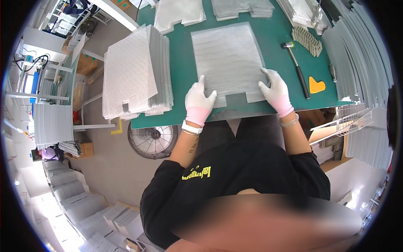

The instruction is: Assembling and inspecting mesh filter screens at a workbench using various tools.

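Note:
A silvery mesh sheet (228, 59) with a notch in its near edge lies flat on the green table in front of me; whether it is one layer or several I cannot tell. Both hands wear white gloves with pink cuffs. At its lower left edge is my left hand (200, 101), index finger stretched forward and thumb apart. My right hand (276, 90) touches the right edge, its fingers extended and thumb spread. Neither hand is closed around the sheet.
A tall stack of mesh sheets (130, 75) stands left on the green table (180, 54). To the right lie a hammer (299, 73), a yellow flat piece (316, 85) and a row of metal strips (307, 41). More mesh piles (178, 14) sit behind. A floor fan (155, 134) stands below.

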`<move>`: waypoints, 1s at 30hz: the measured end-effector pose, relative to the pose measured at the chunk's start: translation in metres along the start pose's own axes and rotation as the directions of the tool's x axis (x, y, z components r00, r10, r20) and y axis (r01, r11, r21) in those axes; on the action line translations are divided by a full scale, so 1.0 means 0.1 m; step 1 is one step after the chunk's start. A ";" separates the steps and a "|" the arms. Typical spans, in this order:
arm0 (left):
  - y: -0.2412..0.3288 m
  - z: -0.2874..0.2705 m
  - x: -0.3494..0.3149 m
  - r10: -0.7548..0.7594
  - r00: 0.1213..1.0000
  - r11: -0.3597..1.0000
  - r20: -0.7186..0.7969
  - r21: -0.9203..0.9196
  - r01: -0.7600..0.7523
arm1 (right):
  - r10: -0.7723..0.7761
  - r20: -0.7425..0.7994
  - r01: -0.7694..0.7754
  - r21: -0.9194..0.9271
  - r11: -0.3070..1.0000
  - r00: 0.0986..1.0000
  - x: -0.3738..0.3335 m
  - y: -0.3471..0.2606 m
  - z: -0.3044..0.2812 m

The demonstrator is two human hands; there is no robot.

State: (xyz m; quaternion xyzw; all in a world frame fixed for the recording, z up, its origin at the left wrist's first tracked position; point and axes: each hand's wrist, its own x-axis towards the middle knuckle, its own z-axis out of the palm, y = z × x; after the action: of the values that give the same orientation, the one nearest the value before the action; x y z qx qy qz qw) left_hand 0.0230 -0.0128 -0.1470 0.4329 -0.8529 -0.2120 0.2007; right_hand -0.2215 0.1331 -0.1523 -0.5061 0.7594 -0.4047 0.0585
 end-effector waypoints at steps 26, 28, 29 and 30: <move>-0.04 0.01 0.05 -0.088 0.995 0.995 0.036 0.060 0.086 | 0.143 0.201 -0.075 -0.314 0.946 0.969 0.07 -0.12 -0.06; -0.05 -0.02 0.08 0.001 0.999 0.989 0.032 0.148 -0.005 | 0.027 0.233 0.040 -0.278 0.960 0.972 0.31 0.09 -0.23; -0.08 -0.06 0.10 0.071 0.997 0.964 0.035 0.253 -0.078 | -0.095 0.275 0.158 -0.219 0.963 0.957 0.50 0.23 -0.30; -0.22 -0.04 0.12 0.086 0.986 0.959 0.143 0.257 -0.121 | -0.095 0.162 0.134 -0.251 0.959 0.982 0.81 0.31 -0.43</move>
State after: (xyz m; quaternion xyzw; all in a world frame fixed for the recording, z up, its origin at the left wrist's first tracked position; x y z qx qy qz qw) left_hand 0.0331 -0.0351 -0.1536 0.3958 -0.9063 -0.1132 0.0957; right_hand -0.3047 0.0956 -0.1186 -0.5812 0.7689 -0.2653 0.0238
